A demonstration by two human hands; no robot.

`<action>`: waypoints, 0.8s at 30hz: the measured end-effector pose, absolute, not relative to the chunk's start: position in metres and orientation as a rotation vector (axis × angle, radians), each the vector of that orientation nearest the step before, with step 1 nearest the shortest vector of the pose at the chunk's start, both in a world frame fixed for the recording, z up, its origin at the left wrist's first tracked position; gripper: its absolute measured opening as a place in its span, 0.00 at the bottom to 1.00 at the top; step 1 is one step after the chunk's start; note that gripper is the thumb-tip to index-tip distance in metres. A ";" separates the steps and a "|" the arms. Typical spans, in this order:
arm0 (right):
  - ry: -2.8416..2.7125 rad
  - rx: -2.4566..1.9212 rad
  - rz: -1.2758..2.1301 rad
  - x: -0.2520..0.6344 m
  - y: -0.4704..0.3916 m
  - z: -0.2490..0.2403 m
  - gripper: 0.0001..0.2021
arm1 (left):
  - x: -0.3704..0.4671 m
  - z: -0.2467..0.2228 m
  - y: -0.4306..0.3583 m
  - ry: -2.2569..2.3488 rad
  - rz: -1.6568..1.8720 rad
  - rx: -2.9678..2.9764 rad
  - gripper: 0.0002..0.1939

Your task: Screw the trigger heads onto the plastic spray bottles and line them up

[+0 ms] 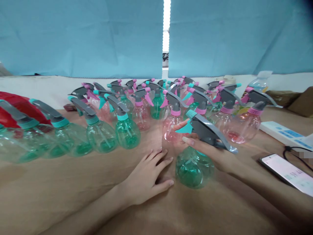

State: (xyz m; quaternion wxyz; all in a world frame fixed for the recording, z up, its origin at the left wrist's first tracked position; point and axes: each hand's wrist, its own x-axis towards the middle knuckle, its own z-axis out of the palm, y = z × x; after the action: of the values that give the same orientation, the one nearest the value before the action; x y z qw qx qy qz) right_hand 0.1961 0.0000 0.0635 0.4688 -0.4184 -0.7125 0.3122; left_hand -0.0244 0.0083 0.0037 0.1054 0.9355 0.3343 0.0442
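Observation:
My right hand (207, 148) is wrapped round the neck of a green spray bottle (194, 169), below its grey and teal spray head. The bottle is close to upright at the front, its nozzle pointing to the left. To the left of it my left hand (148, 176) lies on the brown table surface (73, 186), fingers spread, holding nothing. A single green bottle (127, 132) stands beyond my left hand, at the end of a row of green bottles. Pink bottles (171, 127) stand just behind the bottle in my right hand.
Several more pink and green spray bottles crowd the back. A red object (22, 109) is at the far left. At right are a white power strip (286, 133), a black cable, a phone (288, 173), a clear plastic bottle (259, 83) and a brown box (302, 102). Blue cloth hangs behind.

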 end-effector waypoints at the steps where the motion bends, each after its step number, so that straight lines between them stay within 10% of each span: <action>1: -1.736 -1.018 0.783 0.196 0.000 0.063 0.05 | -0.024 0.003 0.008 0.984 0.136 2.758 0.32; 24: -1.657 -0.936 0.989 0.195 0.003 0.066 0.09 | -0.026 0.001 0.007 0.986 0.125 2.734 0.32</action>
State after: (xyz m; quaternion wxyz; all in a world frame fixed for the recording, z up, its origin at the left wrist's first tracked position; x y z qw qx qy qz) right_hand 0.1953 0.0032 0.0663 0.4780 -0.3833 -0.6787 0.4049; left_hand -0.0263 0.0073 0.0014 0.1162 0.9334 0.3367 0.0426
